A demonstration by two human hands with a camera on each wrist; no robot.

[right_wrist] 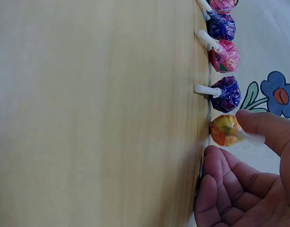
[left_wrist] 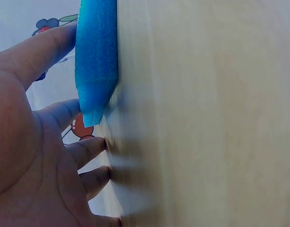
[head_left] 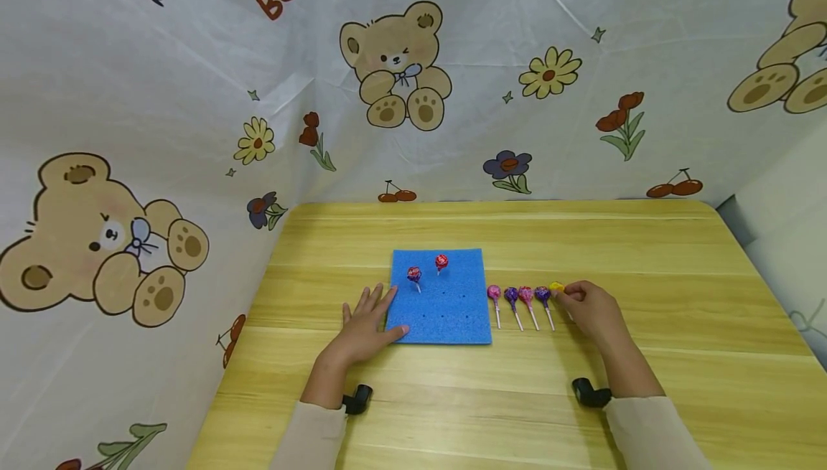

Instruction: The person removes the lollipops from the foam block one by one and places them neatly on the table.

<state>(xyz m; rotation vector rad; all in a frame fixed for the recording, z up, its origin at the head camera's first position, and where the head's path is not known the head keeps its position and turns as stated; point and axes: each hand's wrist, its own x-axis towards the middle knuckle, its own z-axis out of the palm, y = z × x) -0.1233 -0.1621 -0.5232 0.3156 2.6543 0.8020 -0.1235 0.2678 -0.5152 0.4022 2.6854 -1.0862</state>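
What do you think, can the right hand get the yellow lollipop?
Probably yes. The right hand is close beside the yellow lollipop, and the nearest purple lollipop lies on its far side, leaving the way free.

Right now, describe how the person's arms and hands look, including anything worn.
Both forearms wear long, plain beige sleeves, the left sleeve and the right sleeve, each ending short of the wrist. A small black device sits at each wrist: left device, right device. The left hand and right hand are bare; no glove shows.
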